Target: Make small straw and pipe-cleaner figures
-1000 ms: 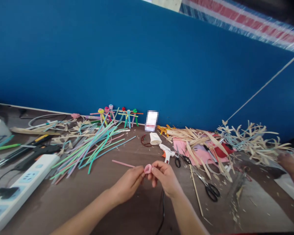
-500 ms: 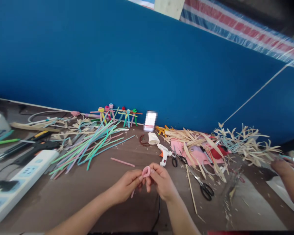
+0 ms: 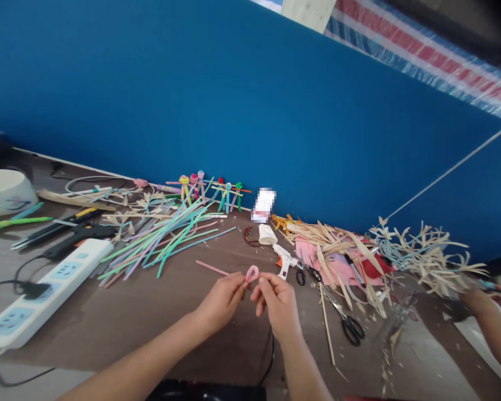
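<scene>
Grip of the left hand (image 3: 221,303) is clamped on a pink pipe-cleaner loop (image 3: 253,273), held above the brown surface (image 3: 150,328), with the right hand (image 3: 278,306) close beside. Shaping the loop seems in hand; its base looks to need twisting shut.

No legible txt or labels

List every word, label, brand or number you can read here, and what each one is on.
No word, brand or number can be read.
White card by the wall: blurred out, unreadable.
Power strip: no readable marking.
Glue gun: any marking too small to read.
</scene>
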Tool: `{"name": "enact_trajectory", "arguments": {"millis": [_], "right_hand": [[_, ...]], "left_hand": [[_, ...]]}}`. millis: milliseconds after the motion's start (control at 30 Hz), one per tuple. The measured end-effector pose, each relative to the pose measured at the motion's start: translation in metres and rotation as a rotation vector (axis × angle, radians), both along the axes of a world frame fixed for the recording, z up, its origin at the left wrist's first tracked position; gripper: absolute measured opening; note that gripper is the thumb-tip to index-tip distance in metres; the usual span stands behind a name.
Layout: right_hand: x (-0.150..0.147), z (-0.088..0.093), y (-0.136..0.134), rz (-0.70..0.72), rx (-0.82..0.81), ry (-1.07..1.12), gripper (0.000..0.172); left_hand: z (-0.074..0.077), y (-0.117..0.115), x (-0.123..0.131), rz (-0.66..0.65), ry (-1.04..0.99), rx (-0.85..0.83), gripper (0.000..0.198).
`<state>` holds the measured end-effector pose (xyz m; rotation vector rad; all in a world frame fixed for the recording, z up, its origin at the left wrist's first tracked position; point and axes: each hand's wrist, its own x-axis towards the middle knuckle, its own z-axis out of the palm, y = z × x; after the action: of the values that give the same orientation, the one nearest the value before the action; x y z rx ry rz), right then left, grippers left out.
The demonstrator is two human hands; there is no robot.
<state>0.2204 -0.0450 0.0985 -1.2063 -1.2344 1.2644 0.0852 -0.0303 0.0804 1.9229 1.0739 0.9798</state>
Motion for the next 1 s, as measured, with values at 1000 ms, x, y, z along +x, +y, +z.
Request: {"name": "enact_trajectory", "arguments": {"millis": [1000], "right_hand": [[-0.023, -0.003, -0.016, -0.144, 0.040, -0.046, 0.037]], "left_hand": [[-0.012, 0.008, -0.006, 0.119, 0.256, 0.272, 0.024]]}}
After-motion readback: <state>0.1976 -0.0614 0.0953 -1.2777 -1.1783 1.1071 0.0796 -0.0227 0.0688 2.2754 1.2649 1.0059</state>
